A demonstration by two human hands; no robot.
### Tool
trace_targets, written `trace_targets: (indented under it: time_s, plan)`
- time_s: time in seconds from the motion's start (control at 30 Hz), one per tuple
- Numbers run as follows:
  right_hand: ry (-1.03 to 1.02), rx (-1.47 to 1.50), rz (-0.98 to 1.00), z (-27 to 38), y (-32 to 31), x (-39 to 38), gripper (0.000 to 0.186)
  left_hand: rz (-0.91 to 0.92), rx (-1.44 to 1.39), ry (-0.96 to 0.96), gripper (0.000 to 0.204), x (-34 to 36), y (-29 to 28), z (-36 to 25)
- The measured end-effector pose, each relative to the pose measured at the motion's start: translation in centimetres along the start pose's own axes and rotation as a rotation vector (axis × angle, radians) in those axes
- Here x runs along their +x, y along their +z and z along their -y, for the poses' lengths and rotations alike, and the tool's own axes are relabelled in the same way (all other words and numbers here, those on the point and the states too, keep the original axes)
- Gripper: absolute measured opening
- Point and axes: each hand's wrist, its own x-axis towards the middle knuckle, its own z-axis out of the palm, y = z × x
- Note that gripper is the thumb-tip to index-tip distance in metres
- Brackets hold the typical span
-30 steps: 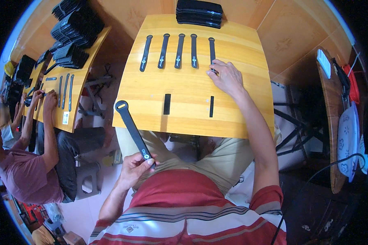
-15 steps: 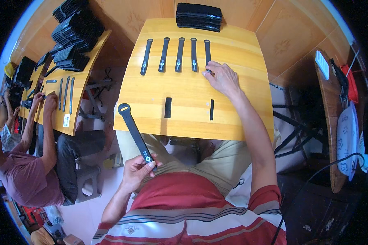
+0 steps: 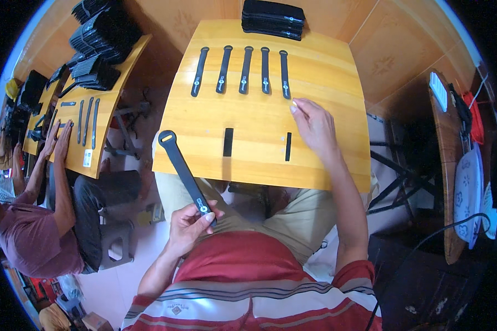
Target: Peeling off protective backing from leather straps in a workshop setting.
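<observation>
My left hand (image 3: 190, 227) is closed on the lower end of a black strap (image 3: 181, 168), thumb on its printed end. The strap slants up to the left past the table's front edge, its slotted round end on top. Several similar black straps (image 3: 246, 69) lie in a row across the far half of the wooden table (image 3: 326, 105), slotted ends away from me. Just below the rightmost strap (image 3: 284, 74) is my right hand (image 3: 315, 126), touching none of them. Its fingers are loosely bent, thumb and forefinger slightly apart, with nothing visible between them.
A stack of black straps (image 3: 272, 21) stands at the table's far edge. Two dark rectangles (image 3: 228, 142) mark the near half. At left, a co-worker (image 3: 44, 231) sits at another table with straps and piled bundles (image 3: 102, 36). A side board (image 3: 447, 165) stands at right.
My right hand has let go of the rightmost strap and drawn back slightly to the right and nearer me. My left hand still holds its strap. The co-worker's hands have shifted.
</observation>
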Motion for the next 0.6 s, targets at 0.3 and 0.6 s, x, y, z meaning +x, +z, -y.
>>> trace_targets:
  time_s: [0.3, 0.6]
  plan:
    - [-0.118, 0.488, 0.321, 11.9, 0.4, -9.7, 0.027, -0.063, -0.036, 0.054, 0.032, 2.0, 1.6, -1.3]
    - [-0.149, 0.674, 0.247, 12.6, 2.4, -11.7, 0.027, 0.105, -0.088, 0.064, 0.037, 2.9, 1.7, -1.6]
